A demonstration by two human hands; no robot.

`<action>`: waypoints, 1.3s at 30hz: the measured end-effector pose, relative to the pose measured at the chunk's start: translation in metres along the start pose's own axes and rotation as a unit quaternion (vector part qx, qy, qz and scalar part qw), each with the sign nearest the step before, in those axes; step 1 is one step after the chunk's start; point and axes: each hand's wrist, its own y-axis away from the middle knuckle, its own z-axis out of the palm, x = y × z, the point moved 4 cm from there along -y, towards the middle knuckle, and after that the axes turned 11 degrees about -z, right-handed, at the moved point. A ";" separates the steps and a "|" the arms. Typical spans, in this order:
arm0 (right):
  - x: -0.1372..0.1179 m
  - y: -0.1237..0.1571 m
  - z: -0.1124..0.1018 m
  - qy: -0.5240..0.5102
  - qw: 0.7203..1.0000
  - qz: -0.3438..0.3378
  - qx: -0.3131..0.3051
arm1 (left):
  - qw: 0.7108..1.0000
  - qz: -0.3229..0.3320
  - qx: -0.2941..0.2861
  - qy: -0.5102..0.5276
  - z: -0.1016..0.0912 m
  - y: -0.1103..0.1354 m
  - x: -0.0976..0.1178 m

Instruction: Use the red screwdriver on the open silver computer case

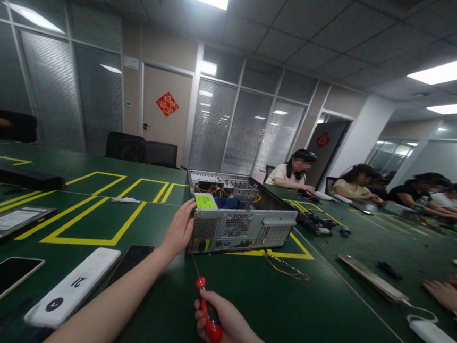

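An opened desktop computer case [247, 229] lies on the green table, its rear panel with vents and ports facing me. Inside it, a power supply with a yellow-green label [205, 201] and some cables show. My left hand [179, 226] grips the case at its near left corner, fingers along the side. A red and black screwdriver [210, 319] is held in my right hand [222, 315], fingers wrapped round its handle. Its thin shaft points up to the lower left corner of the rear panel; whether the tip touches a screw is too small to tell.
Left of my arm lie a white device marked 21 [74, 286], a dark phone [0, 290] and a metal drive [11, 223]. Glasses [286, 266] rest right of the case. A co-worker's hand [447, 297] is at the right edge; several people sit beyond.
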 end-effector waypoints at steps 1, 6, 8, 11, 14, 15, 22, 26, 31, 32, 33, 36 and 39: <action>0.000 -0.001 0.000 -0.008 1.000 0.007 0.001 | 1.000 0.001 0.001 0.000 0.000 0.000 0.000; 0.001 -0.002 -0.003 -0.019 0.998 0.060 -0.017 | 1.000 -0.002 0.000 0.000 0.000 0.000 0.000; 0.000 -0.001 -0.003 -0.032 0.997 0.067 -0.030 | 1.000 -0.004 -0.001 -0.001 0.000 0.000 0.000; -0.001 0.001 -0.001 -0.055 0.995 0.071 -0.040 | 1.000 -0.004 0.000 -0.002 0.000 0.000 0.000; 0.000 0.003 0.000 -0.059 0.996 0.066 -0.017 | 1.000 -0.004 -0.001 -0.003 0.000 0.001 0.000; 0.000 0.003 0.000 -0.058 0.996 0.062 -0.011 | 1.000 -0.005 -0.001 -0.002 0.000 0.001 -0.001; 0.000 0.001 -0.003 -0.037 0.996 0.080 -0.030 | 1.000 -0.008 -0.003 0.001 0.000 0.000 0.001; 0.001 0.001 -0.002 -0.048 0.994 0.090 -0.036 | 1.000 -0.006 -0.002 -0.002 -0.001 0.000 0.002; 0.002 0.003 0.000 -0.017 0.998 0.063 -0.024 | 1.000 -0.004 0.002 0.001 -0.001 0.000 0.000; 0.002 0.003 0.001 -0.010 0.998 0.063 -0.029 | 1.000 -0.003 0.001 0.002 0.000 0.000 0.000; 0.002 0.004 0.001 -0.006 0.997 0.065 -0.033 | 1.000 -0.002 0.000 0.002 0.000 0.000 0.000; 0.000 0.005 0.000 -0.011 0.996 0.076 -0.038 | 1.000 -0.001 0.001 0.002 0.000 0.000 0.000; -0.001 0.005 0.000 -0.032 0.995 0.085 -0.048 | 1.000 -0.003 0.003 0.001 -0.001 0.000 0.000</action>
